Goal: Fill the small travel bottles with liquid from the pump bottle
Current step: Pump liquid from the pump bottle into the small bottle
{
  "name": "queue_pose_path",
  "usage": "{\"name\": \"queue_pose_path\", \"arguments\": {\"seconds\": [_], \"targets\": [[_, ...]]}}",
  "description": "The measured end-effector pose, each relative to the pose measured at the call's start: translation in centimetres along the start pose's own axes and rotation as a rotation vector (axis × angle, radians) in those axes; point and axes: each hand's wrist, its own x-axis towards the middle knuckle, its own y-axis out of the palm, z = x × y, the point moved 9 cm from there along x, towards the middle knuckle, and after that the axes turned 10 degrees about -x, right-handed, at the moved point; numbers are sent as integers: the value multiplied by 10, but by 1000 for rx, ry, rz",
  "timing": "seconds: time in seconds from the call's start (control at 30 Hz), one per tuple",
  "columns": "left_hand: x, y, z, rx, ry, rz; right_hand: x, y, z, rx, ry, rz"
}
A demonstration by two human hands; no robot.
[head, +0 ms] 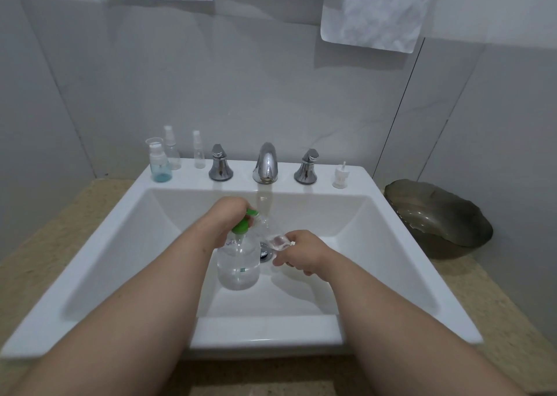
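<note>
A clear pump bottle (pixel 238 267) with a green pump head (pixel 242 225) stands in the white sink basin (pixel 376 245). My left hand (pixel 227 217) curls over the green pump head. My right hand (pixel 301 255) holds a small clear travel bottle (pixel 272 234), tilted so that its open mouth sits at the pump spout. Three more small bottles stand on the sink's back ledge at the left: one with blue liquid (pixel 159 162) and two clear spray bottles (pixel 172 148) (pixel 198 150). A loose white pump cap (pixel 340 175) stands on the ledge at the right.
A chrome tap (pixel 265 163) with two handles (pixel 220 163) (pixel 306 163) lines the back ledge. A dark shell-shaped dish (pixel 437 217) lies on the beige counter (pixel 45 245) to the right of the sink. White towels (pixel 373 9) hang on the wall above.
</note>
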Motion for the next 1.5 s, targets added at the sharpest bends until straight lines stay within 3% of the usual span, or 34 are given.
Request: {"name": "queue_pose_path", "arguments": {"seconds": [0.17, 0.27, 0.67, 1.3, 1.5], "targets": [[3, 2, -2, -303, -49, 53, 2, -1, 0, 15, 3, -7], [6, 0, -2, -360, -65, 87, 2, -1, 0, 15, 2, -7], [8, 1, -1, -352, -23, 74, 3, 0, 1, 20, -1, -4], [13, 9, -7, 12, 38, 34, -3, 0, 2, -21, 4, -1], [14, 5, -4, -46, 57, 13, -3, 0, 2, -23, 6, 1]]}}
